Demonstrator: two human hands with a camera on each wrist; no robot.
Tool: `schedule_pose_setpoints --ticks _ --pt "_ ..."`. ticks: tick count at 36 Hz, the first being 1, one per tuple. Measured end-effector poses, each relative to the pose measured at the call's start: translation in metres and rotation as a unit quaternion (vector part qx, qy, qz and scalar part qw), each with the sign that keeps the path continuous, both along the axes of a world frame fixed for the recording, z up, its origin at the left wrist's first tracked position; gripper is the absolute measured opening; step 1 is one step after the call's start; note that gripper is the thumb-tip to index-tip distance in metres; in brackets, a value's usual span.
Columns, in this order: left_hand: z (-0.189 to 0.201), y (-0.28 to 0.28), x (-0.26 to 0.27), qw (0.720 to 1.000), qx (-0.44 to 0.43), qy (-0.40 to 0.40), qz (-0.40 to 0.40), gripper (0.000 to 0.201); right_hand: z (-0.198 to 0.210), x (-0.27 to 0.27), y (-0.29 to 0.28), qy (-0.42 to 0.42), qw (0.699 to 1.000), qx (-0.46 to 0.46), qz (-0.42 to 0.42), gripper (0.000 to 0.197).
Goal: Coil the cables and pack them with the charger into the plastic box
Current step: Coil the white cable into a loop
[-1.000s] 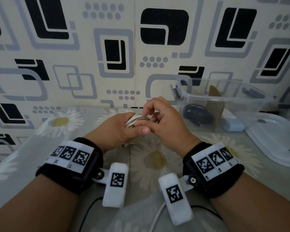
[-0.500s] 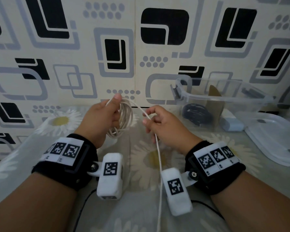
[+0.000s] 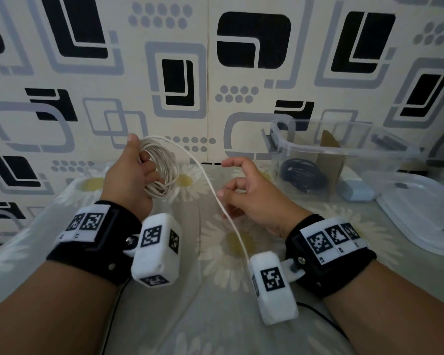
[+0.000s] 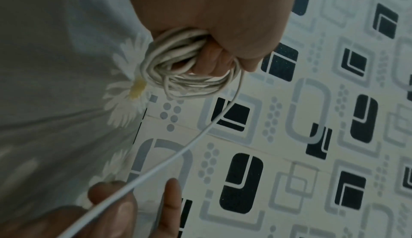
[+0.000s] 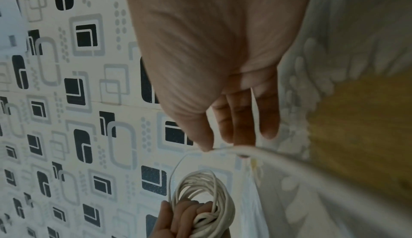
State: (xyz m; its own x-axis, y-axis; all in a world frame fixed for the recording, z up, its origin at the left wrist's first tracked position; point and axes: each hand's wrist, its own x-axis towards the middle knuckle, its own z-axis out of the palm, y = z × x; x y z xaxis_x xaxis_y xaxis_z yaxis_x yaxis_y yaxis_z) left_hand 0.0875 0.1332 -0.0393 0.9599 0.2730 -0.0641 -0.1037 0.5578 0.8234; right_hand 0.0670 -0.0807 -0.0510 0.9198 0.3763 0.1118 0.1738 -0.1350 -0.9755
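Note:
My left hand [image 3: 132, 179] grips a coil of white cable [image 3: 164, 172] held upright above the bedsheet; in the left wrist view the loops [image 4: 178, 69] wrap around its curled fingers. A loose strand [image 3: 210, 185] arcs from the coil's top down toward me. It runs past my right hand [image 3: 244, 193], whose fingers are relaxed and spread. That strand [image 5: 249, 151] lies across the right fingertips [image 5: 267, 129], not clamped. The clear plastic box [image 3: 344, 149] stands at the right. It holds a coiled black cable [image 3: 303, 175]. A pale blue charger [image 3: 356, 192] sits at its front corner.
A brown cardboard piece [image 3: 330, 160] stands inside the box. The clear lid [image 3: 420, 216] lies flat to the right of the box. A patterned wall [image 3: 215, 73] closes off the back. The daisy-print sheet [image 3: 228, 252] covers the surface under both hands.
The hands were together on the coil, then parted. The left hand has lifted the coil up and left, and the right hand has opened its pinch on the strand.

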Motion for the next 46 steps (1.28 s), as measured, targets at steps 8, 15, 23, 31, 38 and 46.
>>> schedule_pose_setpoints --ticks 8,15,23,31,38,46 --pt "0.000 -0.001 0.000 0.998 -0.016 0.004 -0.054 0.045 0.002 -0.007 0.004 -0.071 0.993 -0.079 0.044 0.050" --pt "0.004 -0.016 -0.010 0.978 0.034 -0.012 -0.205 0.046 0.003 -0.001 0.005 -0.078 0.993 -0.085 -0.032 0.061" --pt "0.010 -0.036 -0.026 0.942 -0.022 -0.097 -0.320 0.052 0.003 -0.011 0.013 -0.034 0.999 -0.022 -0.015 0.056" --pt "0.004 -0.039 -0.022 0.931 -0.099 -0.129 -0.328 0.050 0.002 -0.010 0.022 -0.028 0.999 0.024 -0.017 0.055" --pt "-0.005 -0.046 -0.019 0.929 -0.102 -0.134 -0.329 0.054 -0.003 -0.007 0.025 -0.007 0.996 0.077 -0.040 0.027" --pt "-0.003 -0.048 -0.021 0.950 -0.001 -0.112 -0.292 0.050 -0.002 -0.003 0.023 -0.060 0.993 -0.020 -0.102 0.031"
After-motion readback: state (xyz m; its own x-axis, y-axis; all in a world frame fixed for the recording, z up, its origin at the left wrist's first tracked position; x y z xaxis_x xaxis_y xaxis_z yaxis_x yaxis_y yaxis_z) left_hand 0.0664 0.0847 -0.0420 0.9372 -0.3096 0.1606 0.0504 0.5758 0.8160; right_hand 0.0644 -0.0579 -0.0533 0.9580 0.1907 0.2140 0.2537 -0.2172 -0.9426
